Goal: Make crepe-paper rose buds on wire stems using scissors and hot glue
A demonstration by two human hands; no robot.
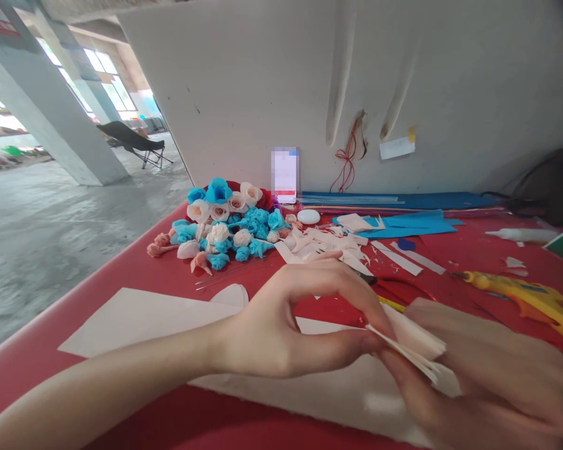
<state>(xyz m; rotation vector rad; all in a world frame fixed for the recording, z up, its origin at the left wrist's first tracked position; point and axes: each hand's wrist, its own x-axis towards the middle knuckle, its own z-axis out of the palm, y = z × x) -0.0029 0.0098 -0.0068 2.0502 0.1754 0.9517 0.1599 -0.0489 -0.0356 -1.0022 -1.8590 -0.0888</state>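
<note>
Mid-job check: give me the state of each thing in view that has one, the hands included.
Left hand, pinching the folded paper
Right hand, gripping the folded paper
Folded paper, layered, held by both hands
Cream sheet, flat under the left arm
Phone, upright, screen lit
Flowers, heaped together
Paper scraps, loose, piled
Glue gun, lying down; power unclear
Folding chair, unfolded

Left hand (pixel 279 328) arched, pinched — right hand (pixel 492 369) pinched close beside
</note>
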